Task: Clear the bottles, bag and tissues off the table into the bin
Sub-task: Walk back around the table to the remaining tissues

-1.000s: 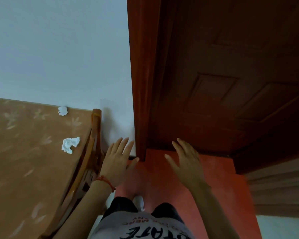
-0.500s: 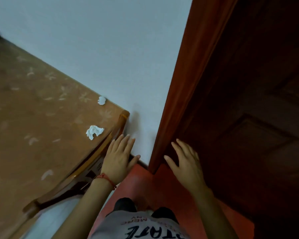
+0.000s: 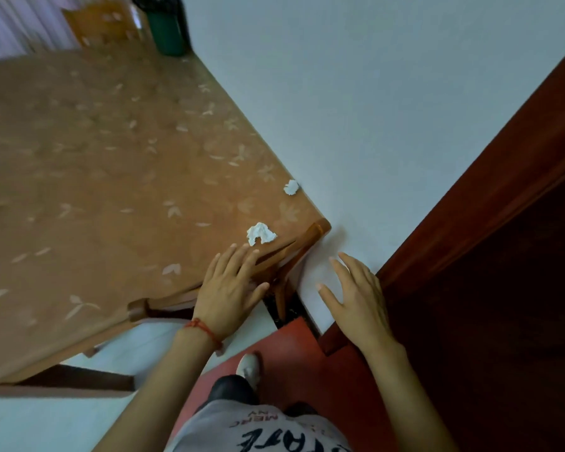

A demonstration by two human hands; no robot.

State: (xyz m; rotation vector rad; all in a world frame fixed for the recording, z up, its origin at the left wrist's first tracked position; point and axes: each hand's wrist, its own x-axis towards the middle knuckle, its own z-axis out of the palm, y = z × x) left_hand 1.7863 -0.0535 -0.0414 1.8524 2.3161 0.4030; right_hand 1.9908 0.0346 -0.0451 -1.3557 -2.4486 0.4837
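The left hand [image 3: 230,290], fingers straight and empty, reaches toward the near tissue [image 3: 260,233] at the table [image 3: 111,190] corner; the right hand [image 3: 356,295] hangs flat, also empty.

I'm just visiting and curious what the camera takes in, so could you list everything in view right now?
crumpled tissues: 2, white, on the table's near right corner; one just beyond the left hand, one by the wall
table: 1, brown with a pale leaf pattern, against the wall
bin: 1, dark green, at the table's far end, blurred
wall: 1, white, beside the table
door: 1, dark reddish brown, on the right
floor patch: 1, red, underfoot
shoe: 1, white, on the red floor
bracelet: 1, red, on the left wrist
left hand: open, fingers straight, over the table's corner
right hand: open, near the door's edge
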